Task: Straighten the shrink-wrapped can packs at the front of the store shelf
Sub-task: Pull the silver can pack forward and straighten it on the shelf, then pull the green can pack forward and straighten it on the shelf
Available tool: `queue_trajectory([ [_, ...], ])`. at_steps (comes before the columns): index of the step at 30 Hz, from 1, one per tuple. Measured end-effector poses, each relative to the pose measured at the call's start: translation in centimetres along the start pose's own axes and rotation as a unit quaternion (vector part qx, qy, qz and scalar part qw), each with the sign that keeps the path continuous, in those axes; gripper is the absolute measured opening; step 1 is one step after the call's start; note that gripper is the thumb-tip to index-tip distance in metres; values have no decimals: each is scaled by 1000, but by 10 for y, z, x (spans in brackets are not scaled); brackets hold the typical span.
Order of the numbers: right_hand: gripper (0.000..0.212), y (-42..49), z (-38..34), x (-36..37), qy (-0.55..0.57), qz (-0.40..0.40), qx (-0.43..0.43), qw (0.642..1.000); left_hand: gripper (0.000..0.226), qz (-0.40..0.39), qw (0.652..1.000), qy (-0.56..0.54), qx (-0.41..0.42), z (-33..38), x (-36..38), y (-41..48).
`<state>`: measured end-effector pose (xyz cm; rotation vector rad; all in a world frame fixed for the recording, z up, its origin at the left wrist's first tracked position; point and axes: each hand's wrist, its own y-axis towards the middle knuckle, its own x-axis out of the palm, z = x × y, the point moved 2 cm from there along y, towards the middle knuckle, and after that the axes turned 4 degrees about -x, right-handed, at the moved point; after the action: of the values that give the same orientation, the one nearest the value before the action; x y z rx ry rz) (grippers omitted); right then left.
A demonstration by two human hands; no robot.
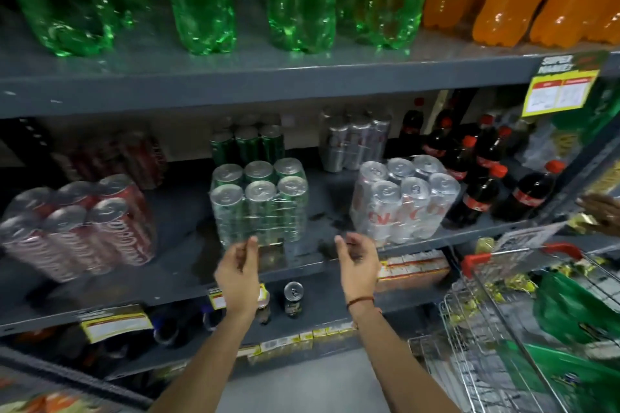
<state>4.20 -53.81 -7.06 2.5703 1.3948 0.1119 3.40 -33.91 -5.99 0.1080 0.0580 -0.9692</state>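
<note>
Three shrink-wrapped can packs stand at the front of the grey middle shelf [174,265]: a red pack [80,228] at the left, a green pack [260,204] in the middle, a silver pack [402,201] at the right, turned at an angle. My left hand [240,273] hovers just below the green pack's front left corner, fingers apart and empty. Between the green and silver packs, my right hand [357,266] is held up at the shelf edge, fingers loosely curled, holding nothing. Neither hand touches a pack.
More can packs [355,141] sit deeper on the shelf, cola bottles [483,174] at the right. Green and orange bottles [302,0] fill the shelf above. A wire shopping trolley [523,322] with green bags stands at the lower right. Another person's hand [600,211] shows at the right edge.
</note>
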Motion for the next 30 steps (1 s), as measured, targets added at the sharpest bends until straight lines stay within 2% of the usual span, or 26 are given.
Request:
queue_trajectory([
  [1, 26, 2, -4, 15, -4, -52, 15, 999, 18, 32, 999, 12, -5, -3, -13, 7],
  [3, 58, 11, -6, 41, -49, -177, 55, 981, 17, 46, 998, 35, -31, -9, -33, 23],
  [5, 90, 19, -7, 60, -92, -280, 99, 950, 49, -30, 994, 87, -62, -15, -41, 43],
  [7, 95, 24, -5, 71, -132, -331, 94, 930, 77, -136, 979, 133, -77, -19, -42, 60],
  [9, 91, 25, -2, 78, -161, -335, 75, 925, 85, -218, 963, 144, -68, -20, -39, 69],
  [11, 91, 22, 2, 81, -181, -318, 71, 928, 83, -248, 954, 158, -49, -20, -38, 73],
  [20, 82, 9, 1, 69, -186, -293, 26, 937, 83, -223, 959, 174, -3, -33, -57, 55],
  [30, 81, -14, 0, 53, -166, -282, 26, 944, 80, -201, 964, 175, 10, -31, -73, 43],
])
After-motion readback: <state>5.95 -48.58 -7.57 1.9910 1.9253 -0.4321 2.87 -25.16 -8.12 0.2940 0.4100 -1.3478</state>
